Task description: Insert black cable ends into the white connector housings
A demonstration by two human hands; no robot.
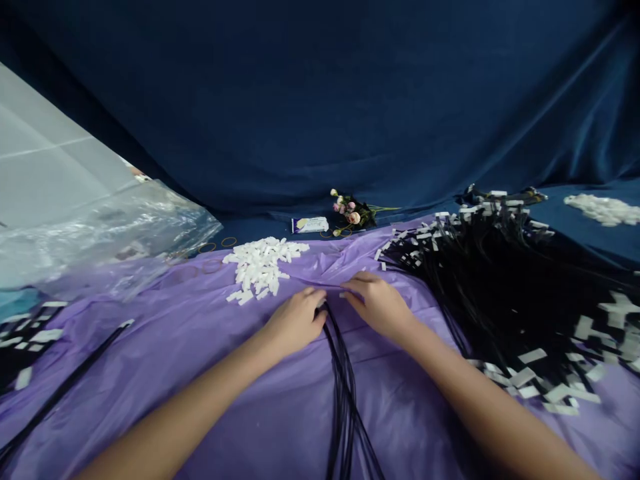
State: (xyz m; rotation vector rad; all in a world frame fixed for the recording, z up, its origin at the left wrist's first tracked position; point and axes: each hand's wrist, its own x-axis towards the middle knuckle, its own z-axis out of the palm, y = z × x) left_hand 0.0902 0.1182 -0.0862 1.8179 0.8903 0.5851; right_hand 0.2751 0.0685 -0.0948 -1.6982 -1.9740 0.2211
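Observation:
My left hand (pixel 299 320) is closed around the upper end of a bundle of thin black cords (pixel 344 393), which run down toward the bottom edge. A small whitish bit shows at its fingertips, too small to tell what it is. Just to the right, my right hand (pixel 380 303) hovers by the cord ends with thumb and fingers apart, and I see nothing between them. Beyond my left hand lies a loose heap of small white tabs (pixel 260 265) on the purple plastic sheet (pixel 225 380).
A large pile of black cords with white tabs (pixel 480 287) covers the right side. At left lie another cord bundle (pixel 65 387) and clear plastic film (pixel 110 233). Artificial flowers (pixel 353 212), a small packet (pixel 310 225) and more white pieces (pixel 603 209) lie at the back before a blue curtain (pixel 320 100).

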